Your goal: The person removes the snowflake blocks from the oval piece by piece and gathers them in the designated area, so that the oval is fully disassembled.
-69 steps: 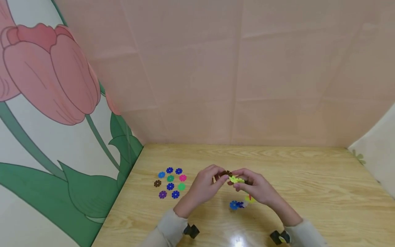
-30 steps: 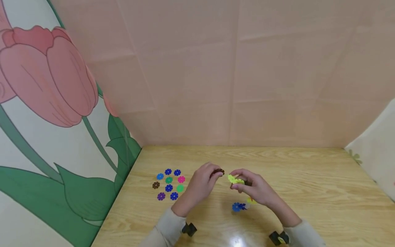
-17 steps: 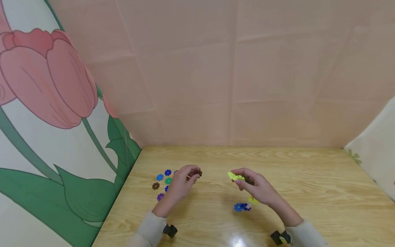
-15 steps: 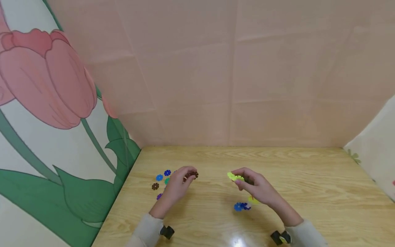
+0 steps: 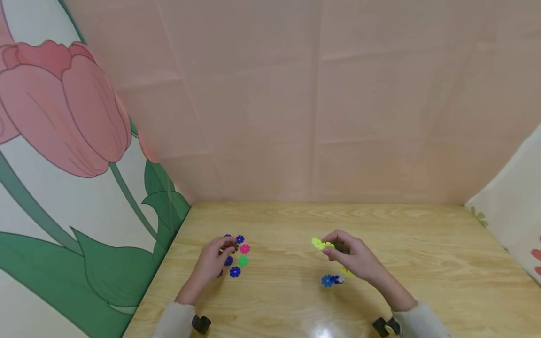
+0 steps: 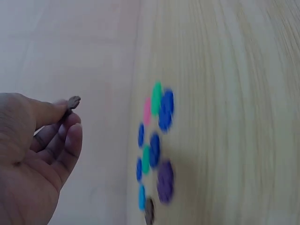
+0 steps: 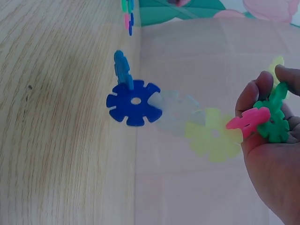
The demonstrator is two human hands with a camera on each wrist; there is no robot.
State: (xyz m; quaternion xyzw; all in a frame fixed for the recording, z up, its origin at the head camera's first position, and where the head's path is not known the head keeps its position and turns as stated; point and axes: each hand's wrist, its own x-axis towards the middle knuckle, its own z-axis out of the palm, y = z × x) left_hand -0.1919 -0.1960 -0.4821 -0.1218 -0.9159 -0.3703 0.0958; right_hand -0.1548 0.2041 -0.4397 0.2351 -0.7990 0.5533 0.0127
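My left hand (image 5: 208, 260) pinches a brown snowflake disc (image 6: 73, 103) between thumb and fingertips, above the left group of loose discs. My right hand (image 5: 352, 256) holds a chain of interlocked snowflake discs. Yellow discs (image 5: 323, 244) stick out past its fingertips. In the right wrist view a green disc (image 7: 273, 129) and a pink disc (image 7: 248, 123) lie against the palm. From there the chain runs through a pale yellow disc (image 7: 214, 136) and a clear disc (image 7: 180, 112) to a dark blue disc (image 7: 135, 105) and a lighter blue disc (image 7: 122, 68).
Loose discs lie flat on the wooden table (image 5: 274, 305), among them pink (image 5: 245, 249), green (image 5: 243, 261), blue (image 5: 235, 272), purple (image 6: 165, 182) and another brown one (image 6: 149, 211). My left hand hides part of this group in the head view. A pinkish cloth (image 5: 253, 117) hangs behind the table.
Both hands were together at the chain. My left hand has since drawn away to the left with the brown disc, over the loose discs. My right hand has stayed nearly in place.
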